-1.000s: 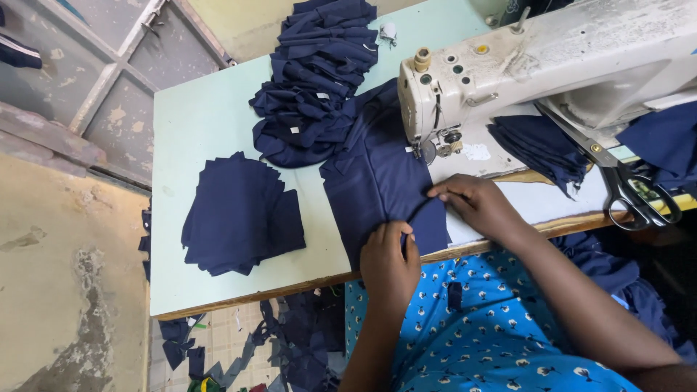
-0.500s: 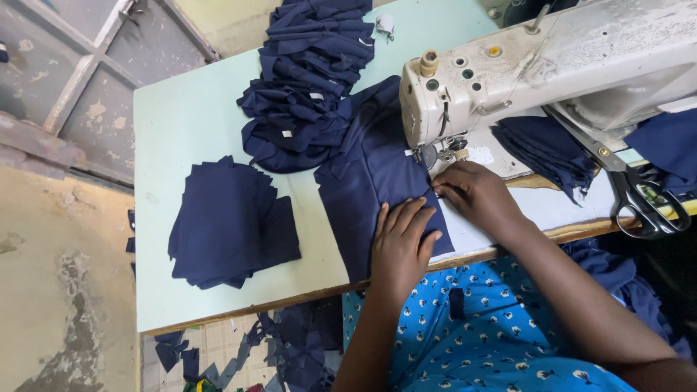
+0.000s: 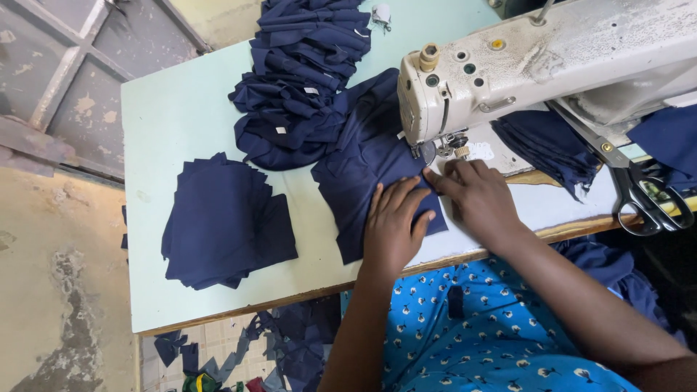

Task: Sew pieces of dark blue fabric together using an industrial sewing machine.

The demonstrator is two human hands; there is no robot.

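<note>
A navy fabric piece [image 3: 363, 163] lies on the pale green table [image 3: 181, 116] and runs under the needle of a white sewing machine [image 3: 537, 65]. My left hand [image 3: 396, 221] lies flat on this fabric, fingers spread, just below the presser foot. My right hand [image 3: 472, 196] rests beside it to the right, fingertips pressing the fabric edge close to the presser foot [image 3: 435, 149]. Neither hand grips anything.
A stack of cut navy pieces [image 3: 225, 221] lies at the table's left. A long pile of sewn navy pieces [image 3: 305, 65] stretches toward the far edge. Black scissors [image 3: 642, 192] lie at the right. More navy fabric [image 3: 544, 145] sits under the machine arm. Scraps [image 3: 283, 345] litter the floor.
My left hand has slid up the fabric from the table's near edge toward the presser foot, and its fingers have spread flat. The right hand has moved up with it.
</note>
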